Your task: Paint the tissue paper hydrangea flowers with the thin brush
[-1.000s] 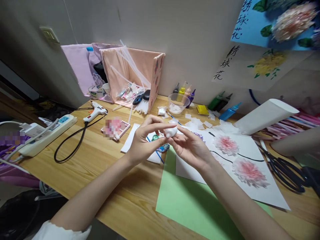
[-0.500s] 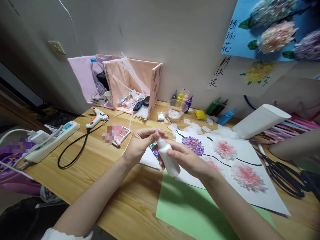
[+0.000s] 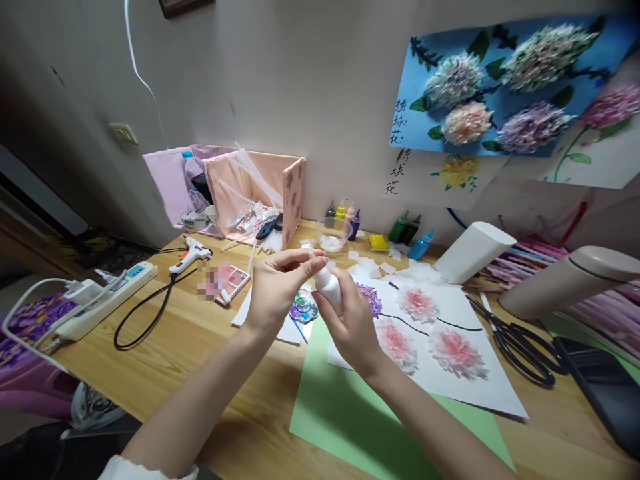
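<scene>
A small white squeeze bottle (image 3: 328, 289) is held up over the table, tilted, with its narrow tip toward the upper left. My right hand (image 3: 353, 327) is closed around its body. The fingers of my left hand (image 3: 274, 288) pinch at the tip, which they mostly cover. Behind the hands lies a flower-shaped paint palette (image 3: 303, 307) with blue and purple paint, partly hidden. To the right, white paper (image 3: 480, 373) carries pink tissue flowers (image 3: 457, 352), a purple one (image 3: 369, 297) and dark painted stems. Green paper (image 3: 340, 427) lies beneath it.
A glue gun (image 3: 193, 252) and a power strip (image 3: 107, 300) are on the left. Paint bottles (image 3: 400, 227), a clear bowl (image 3: 334, 235) and paper squares stand along the back. Black scissors (image 3: 525, 347), a phone (image 3: 600, 393) and a tumbler (image 3: 560, 283) lie right.
The view has shifted, bringing more of the wall posters and the phone into sight. My right hand has wrapped further around the bottle; my left fingers stay at its tip.
</scene>
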Action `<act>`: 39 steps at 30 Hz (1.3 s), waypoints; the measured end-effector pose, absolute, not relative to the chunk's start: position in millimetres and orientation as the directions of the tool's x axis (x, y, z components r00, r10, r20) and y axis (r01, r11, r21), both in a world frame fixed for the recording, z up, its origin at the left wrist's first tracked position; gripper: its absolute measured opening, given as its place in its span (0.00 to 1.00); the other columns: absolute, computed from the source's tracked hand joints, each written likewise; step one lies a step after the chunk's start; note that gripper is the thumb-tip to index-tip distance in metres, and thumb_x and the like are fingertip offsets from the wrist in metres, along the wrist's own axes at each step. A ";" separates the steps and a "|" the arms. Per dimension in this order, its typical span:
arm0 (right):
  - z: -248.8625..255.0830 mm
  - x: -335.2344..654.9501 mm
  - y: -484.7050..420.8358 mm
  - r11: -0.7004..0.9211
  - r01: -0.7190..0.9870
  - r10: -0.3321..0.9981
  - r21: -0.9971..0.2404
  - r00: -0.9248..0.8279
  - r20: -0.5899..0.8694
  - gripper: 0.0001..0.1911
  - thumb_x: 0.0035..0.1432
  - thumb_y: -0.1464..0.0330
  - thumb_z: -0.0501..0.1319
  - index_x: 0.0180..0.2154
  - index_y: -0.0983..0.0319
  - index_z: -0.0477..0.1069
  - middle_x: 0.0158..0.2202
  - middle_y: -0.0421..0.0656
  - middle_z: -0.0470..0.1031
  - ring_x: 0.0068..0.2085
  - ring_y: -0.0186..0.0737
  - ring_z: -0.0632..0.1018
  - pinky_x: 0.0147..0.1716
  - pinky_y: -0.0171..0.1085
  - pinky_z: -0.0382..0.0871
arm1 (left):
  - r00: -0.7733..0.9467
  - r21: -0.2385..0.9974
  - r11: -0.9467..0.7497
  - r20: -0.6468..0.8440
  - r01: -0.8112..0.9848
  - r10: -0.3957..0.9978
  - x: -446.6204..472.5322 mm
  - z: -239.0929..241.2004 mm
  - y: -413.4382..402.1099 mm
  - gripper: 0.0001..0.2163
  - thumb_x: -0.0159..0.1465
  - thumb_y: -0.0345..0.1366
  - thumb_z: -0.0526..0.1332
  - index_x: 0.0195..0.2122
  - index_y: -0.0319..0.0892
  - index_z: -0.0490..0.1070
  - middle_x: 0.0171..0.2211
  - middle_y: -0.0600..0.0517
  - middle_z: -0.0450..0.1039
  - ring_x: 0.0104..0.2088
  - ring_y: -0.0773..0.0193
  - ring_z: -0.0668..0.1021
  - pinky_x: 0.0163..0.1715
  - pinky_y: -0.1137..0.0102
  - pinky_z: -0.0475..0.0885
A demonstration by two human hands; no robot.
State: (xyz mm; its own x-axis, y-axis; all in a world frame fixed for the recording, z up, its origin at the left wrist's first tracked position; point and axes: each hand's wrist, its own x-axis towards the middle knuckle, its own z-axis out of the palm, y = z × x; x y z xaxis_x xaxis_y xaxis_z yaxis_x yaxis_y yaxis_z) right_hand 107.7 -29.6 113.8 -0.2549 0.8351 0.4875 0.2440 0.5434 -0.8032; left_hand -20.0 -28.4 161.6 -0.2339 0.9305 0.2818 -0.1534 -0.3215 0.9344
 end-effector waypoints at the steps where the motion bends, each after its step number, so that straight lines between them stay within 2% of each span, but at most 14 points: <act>1: 114.0 109.4 -31.0 0.522 0.195 0.844 -0.830 -0.258 0.471 0.16 0.61 0.61 0.56 0.50 0.56 0.62 0.41 0.44 0.72 0.36 0.39 0.73 0.35 0.39 0.68 | -0.233 0.935 -0.329 0.293 -0.131 0.927 -17.3 164.3 -29.0 0.11 0.49 0.41 0.73 0.27 0.41 0.77 0.29 0.51 0.78 0.33 0.64 0.78 0.35 0.73 0.71; 4: 114.5 114.3 -32.6 0.384 -0.071 0.858 -0.921 -0.342 0.384 0.14 0.62 0.59 0.55 0.47 0.57 0.63 0.29 0.37 0.67 0.26 0.33 0.69 0.26 0.34 0.66 | -0.126 0.937 -0.342 0.331 -0.077 0.935 -14.3 172.1 -32.1 0.16 0.52 0.48 0.70 0.34 0.41 0.77 0.34 0.50 0.77 0.36 0.63 0.77 0.35 0.73 0.70; 6: 116.1 117.1 -31.4 0.256 -0.247 0.847 -0.935 -0.409 0.340 0.14 0.61 0.57 0.55 0.45 0.57 0.62 0.26 0.35 0.64 0.23 0.30 0.67 0.21 0.32 0.64 | 0.030 0.939 -0.334 0.338 -0.086 0.941 -15.6 176.0 -34.5 0.21 0.59 0.53 0.61 0.44 0.42 0.75 0.44 0.46 0.76 0.45 0.59 0.75 0.44 0.69 0.69; 9: 120.1 120.4 -28.7 0.146 -0.372 0.819 -0.917 -0.475 0.323 0.15 0.60 0.57 0.56 0.44 0.58 0.62 0.26 0.35 0.63 0.20 0.28 0.66 0.18 0.31 0.62 | 0.210 0.948 -0.296 0.316 -0.118 0.925 -19.2 178.1 -36.4 0.19 0.66 0.49 0.54 0.50 0.44 0.73 0.52 0.46 0.71 0.54 0.55 0.71 0.54 0.64 0.64; 12: 122.8 122.6 -28.5 0.163 -0.374 0.786 -0.913 -0.510 0.349 0.15 0.60 0.57 0.57 0.43 0.59 0.63 0.25 0.35 0.63 0.21 0.28 0.66 0.19 0.31 0.61 | 0.215 0.943 -0.303 0.328 -0.140 0.920 -22.0 177.7 -36.6 0.12 0.65 0.43 0.59 0.44 0.45 0.77 0.45 0.48 0.76 0.48 0.58 0.75 0.48 0.67 0.68; 15: 122.5 123.4 -30.9 0.248 -0.283 0.791 -0.926 -0.493 0.363 0.14 0.59 0.58 0.58 0.43 0.59 0.64 0.26 0.35 0.64 0.23 0.28 0.65 0.22 0.32 0.61 | 0.119 0.919 -0.348 0.372 -0.184 0.920 -24.8 180.6 -37.3 0.07 0.61 0.42 0.64 0.36 0.46 0.78 0.37 0.51 0.78 0.41 0.63 0.78 0.43 0.71 0.71; 19: 119.5 123.3 -33.1 0.343 -0.161 0.806 -0.926 -0.456 0.377 0.14 0.59 0.58 0.58 0.44 0.57 0.65 0.26 0.36 0.64 0.24 0.29 0.65 0.24 0.32 0.59 | -0.107 0.873 -0.454 0.441 -0.179 0.891 -36.8 185.3 -26.4 0.11 0.55 0.45 0.68 0.34 0.46 0.78 0.34 0.53 0.78 0.40 0.64 0.78 0.46 0.71 0.70; 22: 116.8 123.8 -32.7 0.365 -0.149 0.791 -0.919 -0.471 0.390 0.14 0.59 0.58 0.59 0.44 0.56 0.65 0.26 0.36 0.65 0.25 0.30 0.65 0.24 0.32 0.59 | -0.212 0.860 -0.507 0.506 0.053 0.836 -55.1 172.8 0.9 0.14 0.59 0.47 0.64 0.41 0.44 0.77 0.37 0.50 0.78 0.43 0.62 0.77 0.49 0.68 0.68; 24: 115.0 125.0 -31.7 0.373 -0.171 0.772 -0.912 -0.488 0.408 0.14 0.58 0.58 0.59 0.44 0.56 0.66 0.27 0.36 0.65 0.25 0.30 0.65 0.25 0.33 0.60 | -0.122 0.809 -0.418 0.504 0.413 0.855 -68.5 152.9 23.4 0.16 0.65 0.46 0.57 0.44 0.40 0.75 0.40 0.47 0.77 0.44 0.61 0.77 0.47 0.67 0.70; 25: 114.2 125.8 -30.9 0.377 -0.185 0.761 -0.908 -0.497 0.417 0.14 0.58 0.58 0.59 0.44 0.56 0.66 0.27 0.37 0.65 0.26 0.31 0.66 0.25 0.33 0.60 | -0.032 0.703 -0.340 0.458 0.624 0.888 -74.5 140.5 33.7 0.16 0.67 0.44 0.53 0.44 0.41 0.75 0.41 0.47 0.77 0.44 0.61 0.77 0.46 0.68 0.70; 26: 113.3 126.9 -30.0 0.381 -0.197 0.750 -0.903 -0.506 0.426 0.14 0.58 0.58 0.59 0.45 0.56 0.66 0.27 0.37 0.66 0.26 0.31 0.66 0.25 0.33 0.60 | 0.000 0.659 -0.302 0.416 0.689 0.909 -79.8 127.4 42.4 0.15 0.66 0.43 0.55 0.41 0.40 0.77 0.40 0.46 0.77 0.43 0.60 0.77 0.46 0.67 0.70; 30: 109.8 131.4 -24.6 0.358 -0.242 0.738 -0.902 -0.519 0.432 0.16 0.57 0.57 0.60 0.45 0.56 0.68 0.27 0.37 0.66 0.25 0.31 0.66 0.24 0.33 0.60 | 0.089 0.511 -0.224 0.274 0.830 0.958 -92.8 83.4 59.4 0.06 0.59 0.34 0.63 0.32 0.40 0.79 0.35 0.47 0.75 0.34 0.60 0.78 0.38 0.69 0.71; 34: 106.0 132.1 -19.2 0.278 -0.333 0.760 -0.901 -0.496 0.419 0.17 0.56 0.54 0.60 0.43 0.57 0.68 0.26 0.37 0.66 0.22 0.30 0.67 0.21 0.33 0.60 | 0.100 0.341 -0.155 0.175 0.927 0.980 -96.8 67.1 64.5 0.06 0.59 0.28 0.60 0.31 0.39 0.77 0.35 0.46 0.74 0.38 0.57 0.77 0.39 0.67 0.70; 39: 101.2 131.5 -17.6 0.272 -0.331 0.763 -0.904 -0.497 0.412 0.20 0.53 0.51 0.61 0.41 0.58 0.69 0.24 0.37 0.66 0.22 0.32 0.66 0.19 0.34 0.59 | 0.115 0.186 -0.130 0.090 0.974 0.989 -96.8 71.5 74.9 0.07 0.63 0.28 0.58 0.36 0.40 0.75 0.38 0.46 0.75 0.43 0.57 0.76 0.43 0.65 0.69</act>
